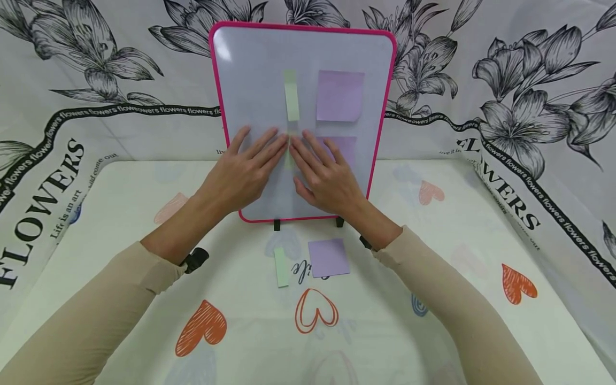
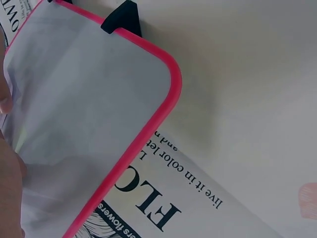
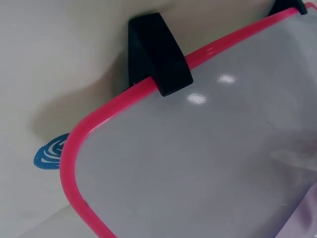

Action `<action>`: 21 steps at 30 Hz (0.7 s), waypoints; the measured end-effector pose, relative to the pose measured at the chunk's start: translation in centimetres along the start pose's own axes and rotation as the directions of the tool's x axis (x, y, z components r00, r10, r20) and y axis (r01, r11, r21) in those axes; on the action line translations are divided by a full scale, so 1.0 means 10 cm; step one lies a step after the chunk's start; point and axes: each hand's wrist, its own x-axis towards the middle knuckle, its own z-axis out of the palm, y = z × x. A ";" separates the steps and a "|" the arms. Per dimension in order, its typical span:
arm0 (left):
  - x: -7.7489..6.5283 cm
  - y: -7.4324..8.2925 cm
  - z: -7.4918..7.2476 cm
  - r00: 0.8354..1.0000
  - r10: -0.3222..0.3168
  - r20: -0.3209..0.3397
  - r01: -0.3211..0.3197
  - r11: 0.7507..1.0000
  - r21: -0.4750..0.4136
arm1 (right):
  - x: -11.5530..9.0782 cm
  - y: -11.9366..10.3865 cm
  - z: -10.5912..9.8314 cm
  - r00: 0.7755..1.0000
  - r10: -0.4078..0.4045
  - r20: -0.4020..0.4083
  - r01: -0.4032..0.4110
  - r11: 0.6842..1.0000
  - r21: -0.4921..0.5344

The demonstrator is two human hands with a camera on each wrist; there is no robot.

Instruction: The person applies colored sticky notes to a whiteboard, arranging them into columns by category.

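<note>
A whiteboard (image 1: 255, 80) with a pink frame stands upright, leaning back slightly. My left hand (image 1: 245, 174) and right hand (image 1: 329, 176) lie against it with fingers extended, fingertips meeting near the middle. Between them, a lower light green paper strip (image 1: 289, 160) shows partly; the fingers cover its upper part. Above the fingertips, another green strip (image 1: 291, 96) is stuck vertically. To its right is a purple sticky note (image 1: 340, 96). A second purple note (image 1: 347, 147) below it is partly hidden by the right hand. In the left wrist view, part of a hand (image 2: 10, 188) touches the board.
Black feet (image 1: 276, 225) hold the board's bottom edge, seen closely as a black clip-like foot (image 3: 161, 54). On the table before the board lie a green strip (image 1: 281, 267) and a purple sticky note pad (image 1: 329, 258). A flower-printed cloth (image 1: 433, 69) hangs behind.
</note>
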 end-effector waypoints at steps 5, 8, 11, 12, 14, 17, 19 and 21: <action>0.02 -0.01 -0.01 1.000 0.009 -0.003 -0.009 1.000 0.014 | -0.01 -0.01 0.00 1.000 -0.008 -0.003 0.008 1.000 -0.005; 0.03 -0.02 -0.01 1.000 0.013 0.004 -0.013 0.999 0.030 | -0.02 -0.02 0.00 1.000 -0.008 -0.002 0.008 1.000 -0.010; 0.02 -0.02 -0.02 1.000 0.013 0.016 -0.014 0.999 0.037 | -0.03 -0.02 -0.01 1.000 -0.013 -0.006 0.013 1.000 -0.007; 0.02 -0.02 -0.02 1.000 0.012 0.020 -0.013 0.999 0.038 | -0.03 -0.02 -0.01 1.000 -0.016 -0.009 0.016 1.000 -0.006; 0.00 -0.02 -0.01 1.000 0.011 0.021 -0.012 0.999 0.036 | -0.04 -0.03 -0.01 1.000 -0.022 -0.013 0.022 1.000 -0.002; -0.01 -0.02 0.00 1.000 0.009 0.021 -0.009 0.999 0.034 | -0.05 -0.03 -0.02 1.000 -0.024 -0.016 0.025 1.000 0.011; -0.02 -0.02 -0.01 1.000 0.007 0.018 -0.007 1.000 0.030 | -0.05 -0.03 -0.04 1.000 -0.021 -0.017 0.021 1.000 0.022; -0.03 -0.02 -0.02 1.000 0.006 0.018 -0.006 1.000 0.025 | -0.06 -0.02 -0.08 1.000 -0.015 -0.019 0.016 0.999 0.039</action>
